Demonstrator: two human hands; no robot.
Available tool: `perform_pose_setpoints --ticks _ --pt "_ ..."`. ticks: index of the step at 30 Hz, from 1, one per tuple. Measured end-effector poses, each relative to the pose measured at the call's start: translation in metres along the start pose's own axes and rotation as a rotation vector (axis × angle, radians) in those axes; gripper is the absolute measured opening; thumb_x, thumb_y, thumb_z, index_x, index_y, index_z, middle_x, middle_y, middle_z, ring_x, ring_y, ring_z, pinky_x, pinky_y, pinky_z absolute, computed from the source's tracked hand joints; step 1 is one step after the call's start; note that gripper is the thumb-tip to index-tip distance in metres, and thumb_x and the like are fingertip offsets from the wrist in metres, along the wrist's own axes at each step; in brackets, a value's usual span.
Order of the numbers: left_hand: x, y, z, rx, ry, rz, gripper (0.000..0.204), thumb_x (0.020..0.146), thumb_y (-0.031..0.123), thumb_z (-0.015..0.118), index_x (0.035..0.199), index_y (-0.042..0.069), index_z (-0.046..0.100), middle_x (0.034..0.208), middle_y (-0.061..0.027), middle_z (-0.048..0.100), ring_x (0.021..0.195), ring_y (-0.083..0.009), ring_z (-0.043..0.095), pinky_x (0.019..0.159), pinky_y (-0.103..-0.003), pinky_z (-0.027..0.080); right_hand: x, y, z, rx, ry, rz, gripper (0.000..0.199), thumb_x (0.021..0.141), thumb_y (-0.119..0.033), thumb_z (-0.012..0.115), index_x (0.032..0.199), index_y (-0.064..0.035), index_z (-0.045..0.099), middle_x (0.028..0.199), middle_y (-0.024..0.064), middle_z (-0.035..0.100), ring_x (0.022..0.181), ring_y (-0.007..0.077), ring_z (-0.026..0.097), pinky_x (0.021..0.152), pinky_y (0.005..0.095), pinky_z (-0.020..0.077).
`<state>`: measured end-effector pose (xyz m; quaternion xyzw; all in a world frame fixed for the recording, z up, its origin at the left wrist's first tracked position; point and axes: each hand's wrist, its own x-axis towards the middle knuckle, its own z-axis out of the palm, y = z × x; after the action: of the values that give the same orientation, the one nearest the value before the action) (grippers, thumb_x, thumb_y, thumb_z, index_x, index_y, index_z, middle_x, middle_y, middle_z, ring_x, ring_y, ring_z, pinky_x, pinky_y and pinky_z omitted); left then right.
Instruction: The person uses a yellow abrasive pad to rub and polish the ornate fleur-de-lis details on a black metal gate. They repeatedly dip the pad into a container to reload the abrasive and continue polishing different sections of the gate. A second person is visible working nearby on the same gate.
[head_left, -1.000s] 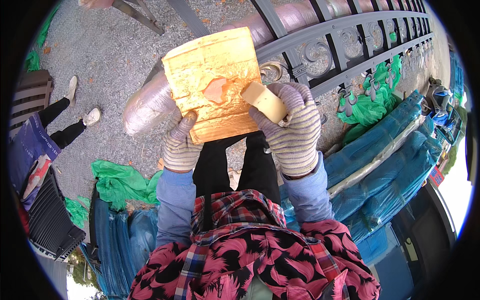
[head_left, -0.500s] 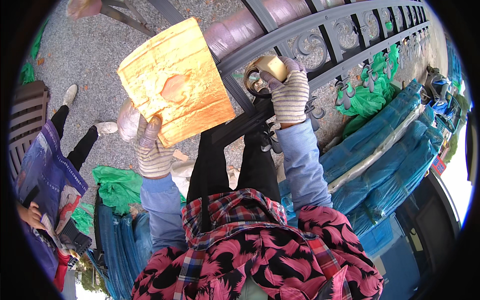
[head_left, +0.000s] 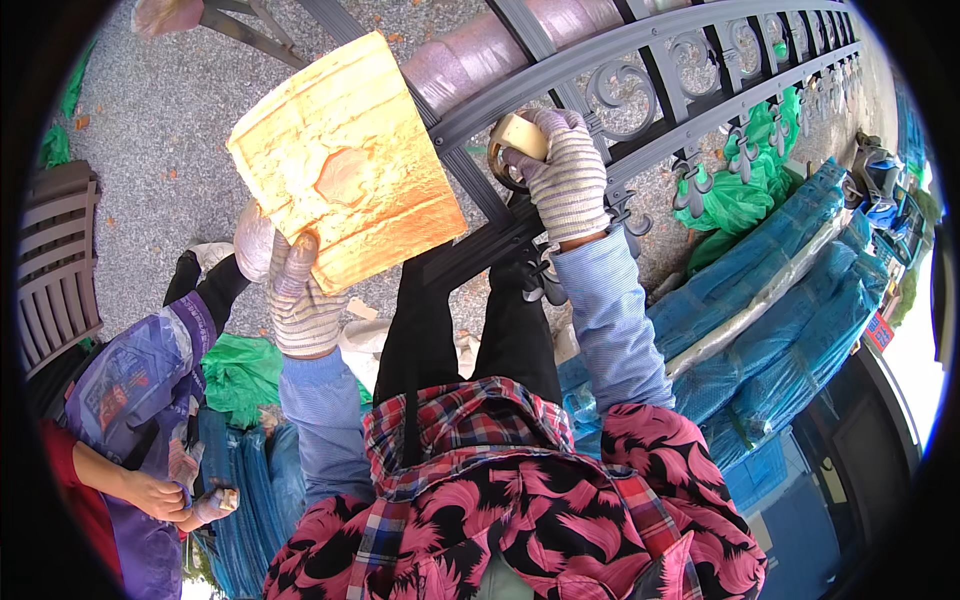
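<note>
We pinched the gold sheet [head_left: 395, 130] by its near edge in our left hand [head_left: 305, 310], presumably leaving its face uncovered, while our right hand [head_left: 568, 175] grasped 1 pale block [head_left: 520, 138], likely for firm control, over the fence's [head_left: 545, 80] left end.

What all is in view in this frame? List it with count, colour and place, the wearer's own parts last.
Gold sheet: one, gold, in the left hand
Pale block: one, cream, in the right hand
Metal fence: one, dark grey, centre to upper right
Wrapped roll: one, pinkish, behind the fence
Green plastic: several pieces, green, left and right
Wrapped bundles: several, blue, right and lower left
Slatted panel: one, brown, far left
Co-worker: one, purple apron, red sleeve, lower left
Left hand: one, striped glove, left of centre
Right hand: one, striped glove, by the fence
</note>
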<state>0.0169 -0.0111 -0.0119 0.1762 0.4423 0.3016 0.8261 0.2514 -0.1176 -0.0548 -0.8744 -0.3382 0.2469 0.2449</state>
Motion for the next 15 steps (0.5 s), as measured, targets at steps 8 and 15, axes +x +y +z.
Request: perform_pose_setpoints --ticks 8,15 --pt "-0.002 -0.002 -0.003 0.000 0.038 0.006 0.052 0.077 0.008 0.061 0.125 0.006 0.042 0.124 -0.0110 0.045 0.114 -0.0269 0.045 0.095 -0.044 0.040 -0.025 0.012 -0.016 -0.058 0.050 -0.004 0.041 0.058 -0.005 0.073 0.097 -0.0054 0.058 0.094 0.0144 0.054 0.083 0.0316 0.056 0.072 0.0362 0.0478" --pt "-0.002 -0.002 -0.002 0.028 0.026 0.006 0.051 0.078 0.010 0.061 0.125 0.005 0.041 0.123 -0.0119 0.046 0.113 -0.0260 0.046 0.094 -0.043 0.040 0.000 0.009 -0.014 -0.139 0.219 -0.027 0.043 0.064 -0.019 0.074 0.099 -0.0035 0.055 0.097 0.0187 0.055 0.081 0.0333 0.058 0.069 0.0379 0.0484"
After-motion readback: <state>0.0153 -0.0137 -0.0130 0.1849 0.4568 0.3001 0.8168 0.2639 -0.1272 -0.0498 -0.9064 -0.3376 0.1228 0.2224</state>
